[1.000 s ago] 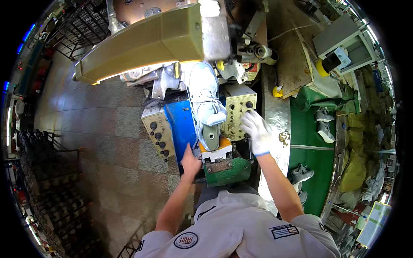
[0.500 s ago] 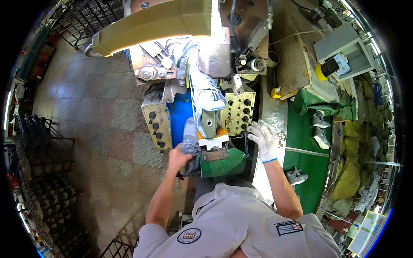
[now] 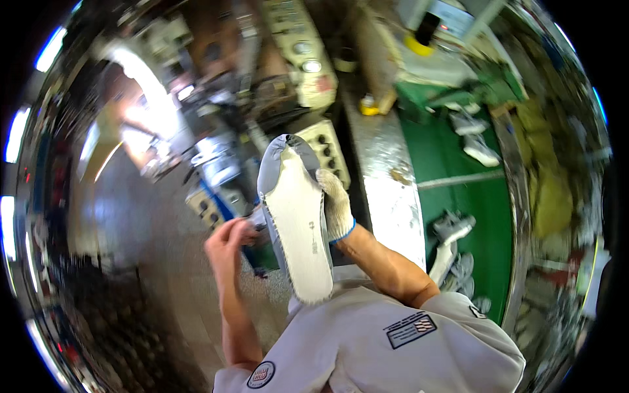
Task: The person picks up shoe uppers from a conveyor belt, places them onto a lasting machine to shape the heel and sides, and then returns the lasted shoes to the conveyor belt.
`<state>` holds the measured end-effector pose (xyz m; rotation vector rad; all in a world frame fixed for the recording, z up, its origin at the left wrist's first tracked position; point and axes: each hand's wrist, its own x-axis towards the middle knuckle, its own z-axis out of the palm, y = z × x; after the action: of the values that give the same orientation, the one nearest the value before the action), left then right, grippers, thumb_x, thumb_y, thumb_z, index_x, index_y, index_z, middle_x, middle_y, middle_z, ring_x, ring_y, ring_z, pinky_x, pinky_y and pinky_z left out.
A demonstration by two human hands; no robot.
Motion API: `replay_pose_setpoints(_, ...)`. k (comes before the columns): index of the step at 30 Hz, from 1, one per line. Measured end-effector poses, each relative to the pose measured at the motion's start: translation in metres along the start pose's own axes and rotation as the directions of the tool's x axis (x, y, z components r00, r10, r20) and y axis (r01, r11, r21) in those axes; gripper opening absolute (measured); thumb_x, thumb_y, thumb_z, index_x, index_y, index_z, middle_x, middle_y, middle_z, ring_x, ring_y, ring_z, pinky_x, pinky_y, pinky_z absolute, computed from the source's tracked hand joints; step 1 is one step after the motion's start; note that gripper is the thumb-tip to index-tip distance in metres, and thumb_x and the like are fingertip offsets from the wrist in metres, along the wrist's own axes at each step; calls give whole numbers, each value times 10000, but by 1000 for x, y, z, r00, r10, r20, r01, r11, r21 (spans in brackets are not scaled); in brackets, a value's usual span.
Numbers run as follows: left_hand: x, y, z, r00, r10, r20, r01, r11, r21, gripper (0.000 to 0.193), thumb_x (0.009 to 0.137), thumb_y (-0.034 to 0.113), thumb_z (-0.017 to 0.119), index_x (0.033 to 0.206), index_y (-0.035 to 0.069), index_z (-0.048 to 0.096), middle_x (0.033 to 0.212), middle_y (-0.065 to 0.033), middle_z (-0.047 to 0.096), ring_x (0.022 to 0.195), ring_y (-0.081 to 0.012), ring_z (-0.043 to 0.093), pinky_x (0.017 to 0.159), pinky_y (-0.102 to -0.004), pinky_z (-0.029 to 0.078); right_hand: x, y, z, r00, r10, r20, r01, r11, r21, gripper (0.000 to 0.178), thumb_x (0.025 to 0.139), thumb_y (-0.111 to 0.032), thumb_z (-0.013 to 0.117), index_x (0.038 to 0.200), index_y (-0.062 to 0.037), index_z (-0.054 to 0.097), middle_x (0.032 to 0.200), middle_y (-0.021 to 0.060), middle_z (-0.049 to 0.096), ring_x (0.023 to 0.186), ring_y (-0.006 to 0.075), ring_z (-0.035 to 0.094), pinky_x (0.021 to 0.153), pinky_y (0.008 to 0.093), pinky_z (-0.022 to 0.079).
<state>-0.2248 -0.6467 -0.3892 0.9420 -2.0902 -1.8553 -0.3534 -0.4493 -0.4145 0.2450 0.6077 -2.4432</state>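
Note:
A grey shoe upper (image 3: 296, 229) is held up in front of me, its pale stitched underside turned toward me and its gathered toe end pointing away. My right hand (image 3: 337, 208), in a white knit glove with a blue cuff, is closed on its right side near the toe. To the left of the upper is my bare left hand (image 3: 227, 243), its fingers drawn together. Whatever they pinch is blurred; a greyish scrap shows by the fingertips. Farther off, a light grey shoe (image 3: 218, 160) sits at the machine, smeared by motion.
A metal ledge (image 3: 391, 196) runs along my right, beside a green conveyor belt (image 3: 462, 196) carrying several grey shoes (image 3: 454, 226). A control box with black knobs (image 3: 325, 154) stands beyond my right hand. A bright lamp (image 3: 141, 78) glares at the far left.
My view has swung to the right. My right hand, open and holding nothing earlier, now holds the shoe upper. My left hand no longer grips the grey cloth-like piece by the machine as before.

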Motion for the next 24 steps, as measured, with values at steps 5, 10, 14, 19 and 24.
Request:
replay_pose_setpoints(5,28,20,61,941,289,-176,-296,955,-14,285,1003,193,617,1080,-71,695,967,-176,742,837,-227,732,774,-307,577,-42,-115,-131,980,-192,-59,161,928,-335,439,896,-275,663,1199,40,633,1014,109,707,881,183,693,798,327,566)
replay_pose_setpoints(10,55,49,263,660,-137,738,350,926,-140,674,1024,512,499,1231,-116,630,1134,-238,710,1074,-303,689,999,-382,509,-100,-171,-159,952,-300,-59,249,873,-419,645,808,-381,743,1267,52,604,1058,102,708,931,176,688,829,309,552)
replay_pose_setpoints(14,25,60,382,277,-352,894,607,785,121,651,991,465,584,1272,-122,592,1207,-217,685,1104,-310,660,1017,-413,486,-124,-191,-195,952,-305,-37,258,859,-442,718,752,-419,783,1269,51,615,1098,95,707,967,178,683,858,307,541)
replay_pose_setpoints(19,-2,62,417,3,-292,956,499,830,252,534,978,350,626,1192,-139,640,1194,-216,696,1067,-265,682,976,-375,520,-154,-203,-224,949,-309,-57,264,883,-388,690,735,-409,792,1231,47,645,1068,76,707,957,165,671,850,308,533)
replay_pose_setpoints(24,-9,31,435,146,-331,932,184,935,303,354,988,293,632,1030,-50,708,937,-69,717,866,-135,669,789,-278,529,-155,-190,-257,924,-370,-100,336,907,-252,651,705,-347,809,1193,57,660,1050,109,726,926,191,707,840,312,561)
